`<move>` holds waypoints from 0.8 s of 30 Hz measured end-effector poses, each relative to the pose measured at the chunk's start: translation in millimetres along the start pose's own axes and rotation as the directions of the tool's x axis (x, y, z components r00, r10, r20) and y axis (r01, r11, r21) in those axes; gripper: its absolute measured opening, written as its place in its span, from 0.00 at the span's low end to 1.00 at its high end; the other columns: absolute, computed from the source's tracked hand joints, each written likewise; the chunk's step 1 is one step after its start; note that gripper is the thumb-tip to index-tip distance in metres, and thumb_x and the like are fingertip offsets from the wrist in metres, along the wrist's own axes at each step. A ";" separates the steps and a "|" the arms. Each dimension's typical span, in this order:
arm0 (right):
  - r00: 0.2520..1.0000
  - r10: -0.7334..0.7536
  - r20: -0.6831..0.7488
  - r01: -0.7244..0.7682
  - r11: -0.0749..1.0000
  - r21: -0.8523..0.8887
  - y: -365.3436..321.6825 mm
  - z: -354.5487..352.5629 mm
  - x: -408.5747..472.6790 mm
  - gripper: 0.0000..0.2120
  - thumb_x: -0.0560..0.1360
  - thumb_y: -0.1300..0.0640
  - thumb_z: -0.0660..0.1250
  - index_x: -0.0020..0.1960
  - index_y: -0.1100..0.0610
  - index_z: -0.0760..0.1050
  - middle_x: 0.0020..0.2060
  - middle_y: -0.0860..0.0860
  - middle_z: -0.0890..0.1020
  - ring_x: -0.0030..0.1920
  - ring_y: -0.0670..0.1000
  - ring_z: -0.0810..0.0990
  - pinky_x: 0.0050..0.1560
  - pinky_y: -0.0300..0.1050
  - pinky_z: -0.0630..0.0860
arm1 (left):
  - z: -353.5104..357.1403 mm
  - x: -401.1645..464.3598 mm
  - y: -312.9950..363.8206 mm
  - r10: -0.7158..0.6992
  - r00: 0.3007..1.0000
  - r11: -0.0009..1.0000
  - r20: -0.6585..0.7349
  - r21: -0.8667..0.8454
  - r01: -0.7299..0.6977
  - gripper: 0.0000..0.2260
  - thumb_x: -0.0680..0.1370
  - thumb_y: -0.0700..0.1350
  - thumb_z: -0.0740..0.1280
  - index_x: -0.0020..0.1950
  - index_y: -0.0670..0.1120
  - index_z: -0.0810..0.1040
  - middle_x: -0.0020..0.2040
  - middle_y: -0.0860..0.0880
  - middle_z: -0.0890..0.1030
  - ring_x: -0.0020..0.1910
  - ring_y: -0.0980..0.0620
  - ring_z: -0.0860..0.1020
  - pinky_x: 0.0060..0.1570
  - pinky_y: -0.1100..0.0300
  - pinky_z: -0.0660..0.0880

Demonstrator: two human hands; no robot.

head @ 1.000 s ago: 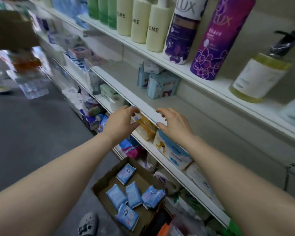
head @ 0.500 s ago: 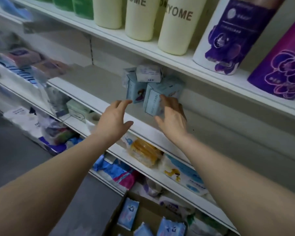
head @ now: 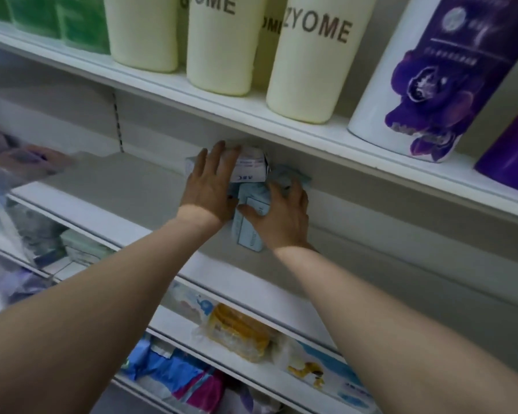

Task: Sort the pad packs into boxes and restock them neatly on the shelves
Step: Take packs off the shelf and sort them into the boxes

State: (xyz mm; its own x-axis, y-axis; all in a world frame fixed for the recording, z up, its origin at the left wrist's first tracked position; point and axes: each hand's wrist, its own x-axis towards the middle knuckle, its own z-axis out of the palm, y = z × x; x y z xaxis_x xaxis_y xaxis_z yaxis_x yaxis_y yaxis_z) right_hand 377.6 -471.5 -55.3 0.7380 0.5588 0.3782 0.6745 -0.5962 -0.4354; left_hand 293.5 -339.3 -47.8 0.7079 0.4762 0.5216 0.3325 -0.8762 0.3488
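Note:
A small cluster of pale blue and white pad packs (head: pixel 249 168) stands at the back of the middle shelf (head: pixel 126 186). My left hand (head: pixel 213 186) lies flat against the cluster's left side, fingers straight, touching the top white pack. My right hand (head: pixel 281 216) wraps over the right side, thumb and fingers curled round a light blue pack (head: pixel 250 231) that leans forward. The packs behind my hands are partly hidden.
Cream bottles (head: pixel 308 61), green bottles (head: pixel 57 22) and purple-flowered bottles (head: pixel 437 73) line the shelf above. The shelf below holds a yellow pack (head: pixel 240 330) and white and blue packs (head: pixel 326 375). Blurred packages (head: pixel 18 162) sit at the left. Crumpled blue and pink packs (head: pixel 180 380) lie lower still.
Both hands rose from the lower shelf's edge and reached in to the pad packs on the middle shelf. They now touch the cluster on both sides. The view moved closer and upward.

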 end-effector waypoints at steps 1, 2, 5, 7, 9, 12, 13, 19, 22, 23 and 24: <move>1.000 0.015 -0.012 -0.014 1.000 0.010 2.8 2.5 2.4 0.37 0.68 0.32 0.70 0.73 0.44 0.65 0.77 0.56 0.55 0.73 0.64 0.60 0.67 0.58 0.69 | 2.0 7.2 2.2 0.005 1.000 1.000 -0.007 -0.023 -0.005 0.41 0.70 0.43 0.74 0.78 0.48 0.56 0.77 0.41 0.58 0.75 0.35 0.57 0.73 0.41 0.58; 0.999 0.023 -0.022 -0.023 1.000 0.020 5.6 4.5 4.5 0.36 0.67 0.31 0.71 0.71 0.42 0.67 0.75 0.56 0.57 0.70 0.64 0.65 0.64 0.57 0.72 | 4.4 12.6 4.1 0.021 0.999 0.998 -0.028 -0.053 -0.022 0.39 0.70 0.40 0.72 0.78 0.48 0.58 0.76 0.40 0.60 0.73 0.34 0.60 0.72 0.40 0.61; 1.000 0.011 -0.027 -0.009 0.998 0.065 12.6 6.8 6.1 0.32 0.67 0.35 0.73 0.66 0.44 0.70 0.72 0.57 0.62 0.58 0.63 0.76 0.56 0.53 0.77 | 6.7 19.6 8.8 0.033 0.995 0.992 -0.099 -0.122 -0.045 0.33 0.70 0.37 0.67 0.75 0.49 0.65 0.70 0.38 0.66 0.61 0.33 0.72 0.60 0.42 0.72; 1.000 0.005 -0.026 -0.003 0.996 0.090 14.5 4.7 4.4 0.28 0.68 0.40 0.74 0.64 0.47 0.70 0.71 0.56 0.63 0.55 0.62 0.78 0.53 0.52 0.78 | 7.1 21.2 11.5 0.008 0.994 0.992 -0.109 -0.128 -0.022 0.30 0.71 0.40 0.67 0.73 0.49 0.68 0.67 0.37 0.66 0.55 0.34 0.74 0.54 0.45 0.74; 0.999 0.002 -0.038 0.002 0.994 0.106 15.6 1.8 0.2 0.27 0.67 0.45 0.74 0.62 0.49 0.70 0.68 0.55 0.65 0.53 0.62 0.78 0.50 0.52 0.78 | 7.6 18.2 14.1 0.030 0.992 0.990 -0.120 -0.131 -0.046 0.27 0.70 0.49 0.62 0.70 0.49 0.71 0.66 0.36 0.66 0.53 0.34 0.75 0.52 0.44 0.75; 0.996 -0.012 -0.086 0.019 0.996 0.086 21.8 -8.0 -9.8 0.25 0.68 0.51 0.73 0.62 0.53 0.70 0.64 0.56 0.68 0.51 0.63 0.78 0.46 0.48 0.74 | 11.5 10.0 16.8 0.078 0.990 0.986 -0.122 -0.135 -0.094 0.27 0.68 0.55 0.56 0.66 0.52 0.70 0.64 0.36 0.67 0.51 0.32 0.75 0.48 0.41 0.76; 0.994 -0.011 -0.107 0.020 0.997 0.079 26.6 -13.4 -14.5 0.24 0.69 0.54 0.72 0.62 0.54 0.71 0.63 0.56 0.69 0.52 0.63 0.78 0.45 0.47 0.72 | 11.8 6.3 18.7 0.069 0.990 0.988 -0.123 -0.131 -0.085 0.26 0.68 0.55 0.56 0.65 0.53 0.70 0.64 0.36 0.67 0.51 0.32 0.75 0.47 0.41 0.75; 0.990 0.016 -0.139 0.005 0.989 0.144 69.3 -60.1 -61.5 0.20 0.67 0.64 0.60 0.58 0.58 0.72 0.61 0.56 0.70 0.54 0.62 0.75 0.48 0.50 0.74 | 1.2 -44.5 45.2 0.077 0.992 0.984 -0.105 -0.150 -0.092 0.26 0.71 0.46 0.70 0.69 0.48 0.68 0.64 0.37 0.71 0.50 0.33 0.76 0.47 0.45 0.76; 0.994 0.052 -0.092 -0.035 0.984 0.176 81.0 -84.4 -86.7 0.24 0.64 0.56 0.57 0.60 0.57 0.74 0.63 0.55 0.71 0.57 0.60 0.74 0.55 0.52 0.75 | -8.8 -73.2 67.3 -0.093 0.994 0.987 0.054 -0.125 0.099 0.31 0.73 0.50 0.70 0.73 0.47 0.64 0.64 0.38 0.72 0.48 0.34 0.77 0.43 0.47 0.76; 0.994 0.067 -0.085 -0.054 0.987 0.151 80.9 -90.3 -92.2 0.25 0.65 0.53 0.57 0.60 0.56 0.74 0.64 0.56 0.71 0.59 0.59 0.73 0.56 0.52 0.75 | -10.7 -82.4 72.9 -0.148 0.983 0.984 0.104 -0.083 0.157 0.32 0.73 0.52 0.69 0.73 0.46 0.62 0.62 0.37 0.74 0.49 0.34 0.77 0.45 0.48 0.75; 0.993 0.085 -0.082 -0.076 0.991 0.108 78.5 -94.0 -95.7 0.24 0.66 0.48 0.58 0.59 0.55 0.74 0.65 0.56 0.71 0.61 0.59 0.72 0.57 0.52 0.74 | -11.3 -92.0 76.3 -0.177 0.975 0.981 0.131 -0.058 0.185 0.32 0.74 0.54 0.68 0.73 0.44 0.62 0.59 0.35 0.76 0.50 0.34 0.76 0.47 0.48 0.73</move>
State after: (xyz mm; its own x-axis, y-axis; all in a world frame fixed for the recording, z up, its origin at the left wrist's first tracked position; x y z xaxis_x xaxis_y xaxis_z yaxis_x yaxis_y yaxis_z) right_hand 361.7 -625.9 -48.9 0.7919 0.4565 0.4056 0.6104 -0.5717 -0.5483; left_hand 246.6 -449.2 -60.4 0.7137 0.6097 0.3448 0.4213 -0.7669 0.4841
